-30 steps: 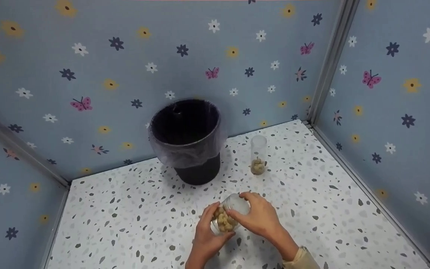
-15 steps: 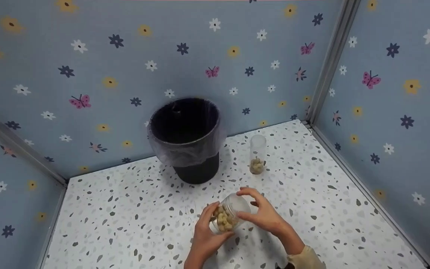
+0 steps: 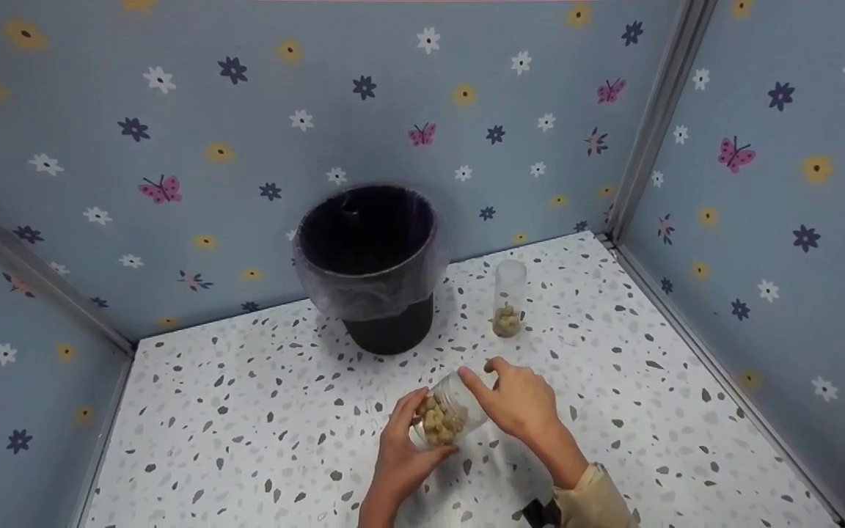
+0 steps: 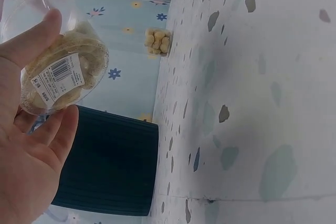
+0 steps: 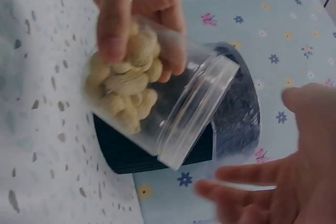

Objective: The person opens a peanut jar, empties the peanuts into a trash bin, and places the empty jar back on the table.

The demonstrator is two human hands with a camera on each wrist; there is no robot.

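Observation:
My left hand (image 3: 403,458) grips a clear plastic jar (image 5: 173,90) by its base end, thumb on one side and fingers on the other. Pale tan, lumpy nut-like pieces (image 5: 126,85) lie at that end. The jar is tilted, its translucent ribbed lid (image 5: 201,116) on the side toward my right hand. A white barcode label (image 4: 59,78) shows on the base in the left wrist view. My right hand (image 3: 521,400) hovers beside the lid, thumb and fingers spread apart and off it in the right wrist view.
A black bin (image 3: 393,334) with a clear liner bag stands against the flowered back wall (image 3: 364,132). Right of it, a tall clear container (image 3: 510,282) holds similar tan pieces. Everything stands on a white speckled tabletop (image 3: 246,425) with walls at both sides.
My right hand's fingers have come away from the lid and the hand has turned, its thumb moving up toward the lid's far side. The left hand keeps holding the jar.

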